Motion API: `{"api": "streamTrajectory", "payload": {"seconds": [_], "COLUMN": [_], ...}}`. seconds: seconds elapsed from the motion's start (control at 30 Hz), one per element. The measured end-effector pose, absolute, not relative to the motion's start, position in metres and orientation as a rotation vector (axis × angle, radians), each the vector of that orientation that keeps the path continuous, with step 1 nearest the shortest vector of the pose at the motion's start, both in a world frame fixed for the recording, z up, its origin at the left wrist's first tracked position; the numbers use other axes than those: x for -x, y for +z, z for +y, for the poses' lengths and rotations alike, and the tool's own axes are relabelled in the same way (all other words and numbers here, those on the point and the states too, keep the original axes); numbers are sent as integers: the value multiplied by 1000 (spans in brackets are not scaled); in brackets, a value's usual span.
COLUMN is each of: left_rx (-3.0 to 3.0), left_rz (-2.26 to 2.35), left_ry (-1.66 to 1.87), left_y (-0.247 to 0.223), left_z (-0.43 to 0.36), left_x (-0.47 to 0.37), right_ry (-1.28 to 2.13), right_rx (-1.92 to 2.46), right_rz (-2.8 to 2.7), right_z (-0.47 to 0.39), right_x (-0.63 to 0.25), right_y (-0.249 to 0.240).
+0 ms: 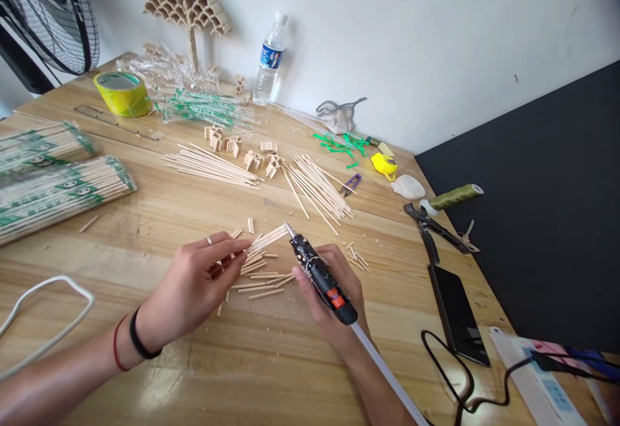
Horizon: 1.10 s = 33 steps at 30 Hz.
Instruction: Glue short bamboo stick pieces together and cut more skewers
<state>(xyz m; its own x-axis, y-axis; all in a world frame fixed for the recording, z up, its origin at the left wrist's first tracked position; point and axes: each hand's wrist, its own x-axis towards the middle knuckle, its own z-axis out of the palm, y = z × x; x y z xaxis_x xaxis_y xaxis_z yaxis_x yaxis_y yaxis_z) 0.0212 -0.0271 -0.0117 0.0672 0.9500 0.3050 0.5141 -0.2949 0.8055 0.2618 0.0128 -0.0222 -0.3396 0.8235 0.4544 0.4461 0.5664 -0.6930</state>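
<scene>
Left hand [194,277]: center of the frame, grip pinching the held sticks [268,237] between thumb and fingers.
Right hand [346,277]: right of center, grip closed around the glue gun [320,277].
Glue gun: tilted, nozzle up and leftward at the far end of the held sticks; contact cannot be told.
Short pieces [264,275]: scattered on the counter [242,368], mid-frame, below the held sticks.
Long sticks [320,187]: two fanned bunches, above center.
Small assemblies [252,159]: grouped between and above the bunches.
Tree model [188,6]: upright, upper left.
Bottle [271,58]: upright against the wall, top center.
Tape [121,93]: upper left.
Phone [458,313]: lower right.
</scene>
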Motion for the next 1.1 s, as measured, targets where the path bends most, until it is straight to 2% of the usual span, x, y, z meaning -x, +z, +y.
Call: {"api": "streamTrajectory", "payload": {"seconds": [0.6,0.93,1.1], "left_rx": [-1836,-1866,-1839], "left_rz": [1457,1456,1460], "left_ry": [1172,1178,1184], "left_y": [-12,-12,-12], "left_z": [-26,-26,-26], "left_x": [-22,-22,-22], "right_ry": [686,633,664], "right_rx": [893,1057,956], "right_rz": [-2090,-2019,-2061], "right_z": [9,7,8], "right_x": [-257,-259,-257], "right_y": [-30,-21,-25]}}
